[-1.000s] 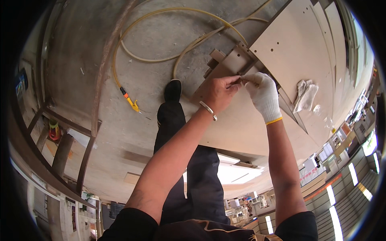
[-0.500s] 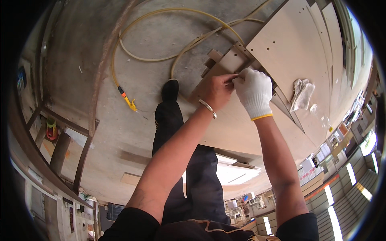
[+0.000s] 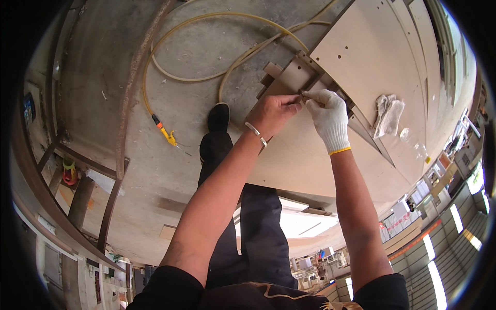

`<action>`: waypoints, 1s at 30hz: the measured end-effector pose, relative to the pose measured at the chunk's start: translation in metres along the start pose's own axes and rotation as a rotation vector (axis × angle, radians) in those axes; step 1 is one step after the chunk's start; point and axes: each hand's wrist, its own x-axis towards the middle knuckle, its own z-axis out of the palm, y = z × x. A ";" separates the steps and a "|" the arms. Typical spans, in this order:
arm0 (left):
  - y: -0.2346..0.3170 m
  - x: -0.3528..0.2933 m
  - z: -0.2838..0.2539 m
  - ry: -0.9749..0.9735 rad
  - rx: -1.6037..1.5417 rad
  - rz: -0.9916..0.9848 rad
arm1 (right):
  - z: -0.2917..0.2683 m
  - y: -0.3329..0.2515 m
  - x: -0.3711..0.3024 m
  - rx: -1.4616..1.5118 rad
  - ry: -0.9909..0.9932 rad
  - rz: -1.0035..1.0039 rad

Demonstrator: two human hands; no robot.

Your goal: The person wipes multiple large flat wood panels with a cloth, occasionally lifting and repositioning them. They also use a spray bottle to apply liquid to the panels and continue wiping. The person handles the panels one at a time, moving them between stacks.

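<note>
My bare left hand point(image 3: 272, 114), with a light bracelet at the wrist, is closed in a pinch. Facing it, my right hand point(image 3: 330, 118) wears a white knit glove with a yellow cuff, thumb and forefinger pinched together. Their fingertips meet over a pale wooden panel point(image 3: 305, 160). Something small and dark shows between the fingertips, too small to name. Just beyond the hands lie brown wooden strips point(image 3: 295, 72) with holes in them, partly hidden by my fingers.
Large pale boards point(image 3: 372, 57) with drilled holes are stacked at the right. On them lie a crumpled white glove point(image 3: 387, 116) and a clear plastic bottle point(image 3: 412, 142). A yellow air gun point(image 3: 169, 136) with a looped yellow hose point(image 3: 217, 15) rests on the floor. A metal frame point(image 3: 123, 119) stands left.
My hands have drawn slightly apart, the left shifting a little left. The gloved fingers are more extended, so both pinches show more plainly. The view has shifted slightly.
</note>
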 end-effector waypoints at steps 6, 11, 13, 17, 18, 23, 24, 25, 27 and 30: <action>0.007 -0.001 -0.001 -0.006 0.041 -0.014 | 0.007 -0.019 0.003 -0.140 0.052 0.027; 0.008 -0.003 -0.006 -0.095 -0.021 0.021 | 0.013 -0.019 -0.012 -0.289 0.185 -0.185; 0.007 -0.005 -0.008 -0.118 -0.062 -0.020 | 0.010 -0.011 -0.021 -0.109 0.261 -0.062; 0.008 -0.008 -0.008 -0.104 -0.040 -0.081 | 0.005 0.004 -0.026 -0.011 0.238 0.100; 0.008 -0.009 -0.007 -0.091 -0.101 -0.096 | 0.006 0.005 -0.025 -0.027 0.209 0.108; 0.008 -0.008 -0.004 -0.051 -0.110 -0.051 | 0.009 -0.005 -0.010 -0.026 0.147 -0.012; 0.008 -0.008 -0.005 -0.055 -0.087 -0.060 | 0.009 -0.008 -0.008 -0.026 0.128 0.044; 0.008 -0.007 -0.005 -0.045 -0.058 -0.079 | 0.007 -0.011 -0.006 -0.010 0.105 0.075; 0.008 -0.006 -0.007 -0.055 -0.058 -0.073 | 0.003 -0.014 -0.005 0.038 0.070 0.188; 0.008 -0.006 -0.008 -0.054 -0.047 -0.078 | -0.002 -0.012 -0.005 0.054 0.033 0.097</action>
